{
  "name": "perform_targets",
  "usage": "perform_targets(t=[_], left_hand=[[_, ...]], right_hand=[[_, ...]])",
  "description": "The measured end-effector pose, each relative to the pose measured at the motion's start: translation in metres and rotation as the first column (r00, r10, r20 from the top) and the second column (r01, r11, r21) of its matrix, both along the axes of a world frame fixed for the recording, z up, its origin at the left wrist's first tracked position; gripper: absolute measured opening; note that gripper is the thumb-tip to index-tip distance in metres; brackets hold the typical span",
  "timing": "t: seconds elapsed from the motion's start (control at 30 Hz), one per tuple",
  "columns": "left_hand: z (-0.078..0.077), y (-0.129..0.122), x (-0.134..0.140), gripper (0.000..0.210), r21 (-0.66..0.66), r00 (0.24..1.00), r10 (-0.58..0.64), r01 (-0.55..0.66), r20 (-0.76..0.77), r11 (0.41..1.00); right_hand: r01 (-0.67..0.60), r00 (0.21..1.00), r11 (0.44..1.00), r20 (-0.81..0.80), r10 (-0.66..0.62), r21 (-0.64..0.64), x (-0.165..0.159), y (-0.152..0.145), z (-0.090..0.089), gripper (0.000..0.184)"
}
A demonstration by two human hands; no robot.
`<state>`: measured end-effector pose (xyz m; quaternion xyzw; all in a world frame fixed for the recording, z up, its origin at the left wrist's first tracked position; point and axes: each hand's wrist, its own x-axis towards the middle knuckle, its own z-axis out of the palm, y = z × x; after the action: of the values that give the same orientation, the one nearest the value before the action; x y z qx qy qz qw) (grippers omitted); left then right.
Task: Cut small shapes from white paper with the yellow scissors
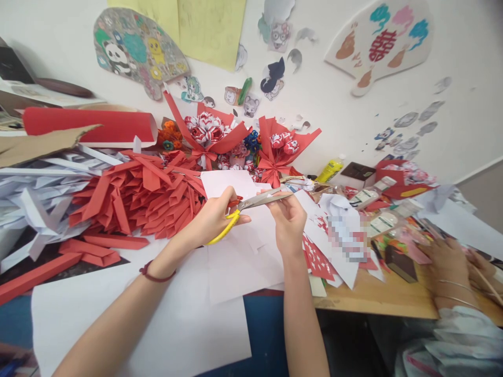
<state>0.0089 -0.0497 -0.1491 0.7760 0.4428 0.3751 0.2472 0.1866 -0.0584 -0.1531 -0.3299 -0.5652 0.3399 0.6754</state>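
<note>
Yellow-handled scissors (256, 201) are in my left hand (216, 215), which is closed on the handle loops. The blades point right, toward my right hand (290, 222). Its bent fingers pinch what looks like a small piece of white paper (275, 193) at the blade tips; much of that piece is hidden. Under both hands lie white paper sheets (236, 267), overlapping one another. A large white sheet (157, 324) extends toward me below my left forearm.
Folded red paper strips (145, 193) are heaped at left, beside folded white strips (35, 209). Red-wrapped bouquets (208, 131) stand against the wall. At right are a yellow bottle (330, 169), patterned red paper (318, 259) and a co-worker's hand (448, 264).
</note>
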Motion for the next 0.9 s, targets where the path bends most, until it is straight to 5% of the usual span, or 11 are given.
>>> perform_targets(t=[0.9], left_hand=[[0.0001,-0.0015,0.0022,0.038,-0.081,1.0,-0.006,0.006,0.001,0.997]], right_hand=[[-0.01,0.999,1.0,-0.049,0.01,0.012,-0.0013,0.0022,-0.0035,0.008]])
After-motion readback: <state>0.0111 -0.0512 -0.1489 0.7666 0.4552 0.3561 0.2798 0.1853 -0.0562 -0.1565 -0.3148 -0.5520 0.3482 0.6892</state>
